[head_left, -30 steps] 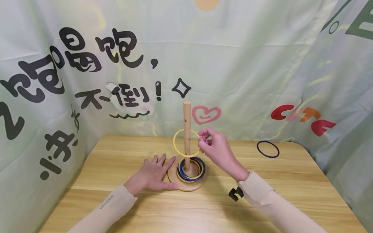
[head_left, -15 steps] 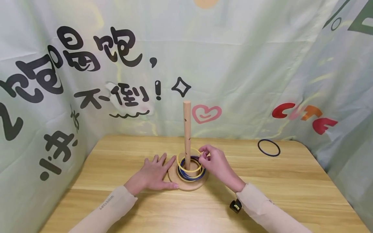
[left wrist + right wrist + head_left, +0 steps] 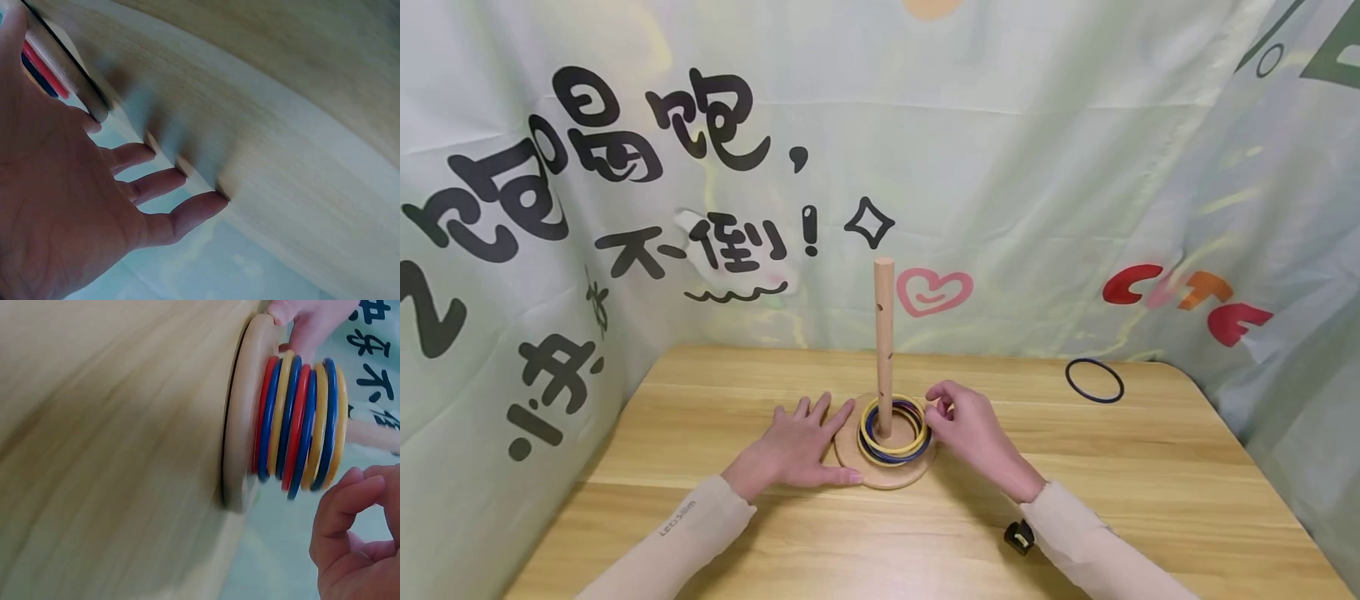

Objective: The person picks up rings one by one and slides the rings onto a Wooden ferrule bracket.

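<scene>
A wooden post (image 3: 884,333) stands upright on a round wooden base (image 3: 886,477). Red, blue and yellow rings lie stacked around its foot. On top of the stack is a yellow ring (image 3: 341,425). My left hand (image 3: 796,446) is spread flat at the left side of the base, its thumb and index finger touching the base's edge. My right hand (image 3: 973,433) hovers beside the right of the stack, fingers loosely bent. In the right wrist view a small gap shows between its fingertips (image 3: 374,482) and the yellow ring, with nothing held.
A single dark blue ring (image 3: 1094,398) lies at the table's back right. The wooden table (image 3: 760,550) is bounded by a printed cloth curtain (image 3: 1037,208) at the back and sides. A small black device (image 3: 1019,537) hangs under my right wrist.
My right hand has lowered the yellow ring down the post onto the stack, then let it go and drawn slightly right. My left hand has stayed in place.
</scene>
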A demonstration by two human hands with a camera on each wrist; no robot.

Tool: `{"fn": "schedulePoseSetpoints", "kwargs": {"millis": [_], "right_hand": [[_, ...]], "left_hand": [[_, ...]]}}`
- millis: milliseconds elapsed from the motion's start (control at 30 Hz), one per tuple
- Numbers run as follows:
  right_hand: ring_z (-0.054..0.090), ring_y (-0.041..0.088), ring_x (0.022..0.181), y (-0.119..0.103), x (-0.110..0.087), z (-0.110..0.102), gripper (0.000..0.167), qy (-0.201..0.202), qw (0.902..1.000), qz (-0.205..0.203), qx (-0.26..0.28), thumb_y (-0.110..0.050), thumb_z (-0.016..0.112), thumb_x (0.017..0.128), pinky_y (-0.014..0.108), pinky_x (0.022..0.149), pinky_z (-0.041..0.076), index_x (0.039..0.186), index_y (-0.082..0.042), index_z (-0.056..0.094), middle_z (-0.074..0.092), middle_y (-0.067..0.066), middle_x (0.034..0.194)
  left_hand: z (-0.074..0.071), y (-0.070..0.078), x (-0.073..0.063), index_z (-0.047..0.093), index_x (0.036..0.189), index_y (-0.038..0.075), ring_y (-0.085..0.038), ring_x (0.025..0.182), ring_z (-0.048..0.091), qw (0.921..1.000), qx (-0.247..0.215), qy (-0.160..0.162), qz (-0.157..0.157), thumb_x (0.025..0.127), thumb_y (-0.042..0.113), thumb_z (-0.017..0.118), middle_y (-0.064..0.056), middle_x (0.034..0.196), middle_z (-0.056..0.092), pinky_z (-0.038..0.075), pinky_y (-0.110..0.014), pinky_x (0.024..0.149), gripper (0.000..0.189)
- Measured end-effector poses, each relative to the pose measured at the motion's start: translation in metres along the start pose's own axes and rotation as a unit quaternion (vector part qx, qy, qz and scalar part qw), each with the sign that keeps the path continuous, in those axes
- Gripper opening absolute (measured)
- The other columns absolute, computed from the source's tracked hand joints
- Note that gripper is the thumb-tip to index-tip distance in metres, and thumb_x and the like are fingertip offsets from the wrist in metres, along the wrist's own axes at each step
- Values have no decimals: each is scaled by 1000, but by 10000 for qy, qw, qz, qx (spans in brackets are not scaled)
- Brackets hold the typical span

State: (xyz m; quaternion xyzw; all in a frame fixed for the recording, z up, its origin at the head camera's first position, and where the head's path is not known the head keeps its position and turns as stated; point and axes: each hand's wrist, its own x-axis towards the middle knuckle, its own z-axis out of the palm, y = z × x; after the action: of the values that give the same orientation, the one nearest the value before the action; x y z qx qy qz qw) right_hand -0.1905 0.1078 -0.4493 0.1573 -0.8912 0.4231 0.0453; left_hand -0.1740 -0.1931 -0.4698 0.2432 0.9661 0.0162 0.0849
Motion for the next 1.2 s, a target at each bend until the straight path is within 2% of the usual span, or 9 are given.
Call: {"fn": "schedulePoseSetpoints", "kwargs": {"millis": [267,467,633,800,900,1033,1100,1200], "right_hand": [[62,15,66,31,-16,-37,22,453,9975,337,435,-1,62,101,27,53,48,119,1,74,67,7,91],[61,18,81,65,-27,-74,24,831,9948,554,223,-15,61,109,28,63,49,124,-2,73,70,9,103],[63,18,92,98,-28,-108,31,1144,9895,869,-163,-23,60,110,25,69,49,129,-1,72,70,13,114],[67,32,99,135,-22,-138,34,1033,9866,1008,-756,-19,63,108,25,70,48,132,6,66,68,18,114],[70,38,98,153,-18,-150,36,798,9879,1064,-798,-14,66,107,26,68,51,133,12,62,65,23,114],[70,39,98,169,-17,-160,42,471,9877,1318,-694,-14,67,107,31,70,55,135,16,59,64,31,119],[68,41,101,174,-16,-164,44,375,9865,1394,-780,-16,68,107,36,75,54,135,18,59,64,34,122],[66,44,102,181,-14,-166,40,358,9850,1354,-1009,-15,69,106,44,80,52,128,18,63,67,34,118]], "left_hand": [[0,1,1,23,177,20,-61,149,37,10000,-1,-19,-31,88,95,52,-29,173,29,33,-87,103,120],[3,1,1,24,177,20,-62,148,39,9999,115,112,-21,87,96,51,-29,172,31,35,-87,102,120],[7,-1,2,24,176,19,-61,147,39,9997,162,153,-26,88,97,50,-29,172,31,35,-87,101,120],[5,-1,1,24,177,21,-59,148,39,9998,110,124,-50,88,96,51,-28,172,31,36,-86,101,120],[4,-1,0,22,177,22,-59,148,39,9999,115,87,-81,87,96,50,-27,172,30,36,-86,102,120],[4,-1,0,22,177,23,-59,149,39,9998,134,87,-92,88,96,50,-27,172,31,36,-86,102,119],[3,0,0,22,177,22,-59,149,39,9998,127,95,-85,88,96,50,-27,173,31,35,-86,102,119],[4,1,0,23,177,22,-60,149,38,9999,115,107,-72,88,96,50,-27,173,31,34,-87,102,119]]}}
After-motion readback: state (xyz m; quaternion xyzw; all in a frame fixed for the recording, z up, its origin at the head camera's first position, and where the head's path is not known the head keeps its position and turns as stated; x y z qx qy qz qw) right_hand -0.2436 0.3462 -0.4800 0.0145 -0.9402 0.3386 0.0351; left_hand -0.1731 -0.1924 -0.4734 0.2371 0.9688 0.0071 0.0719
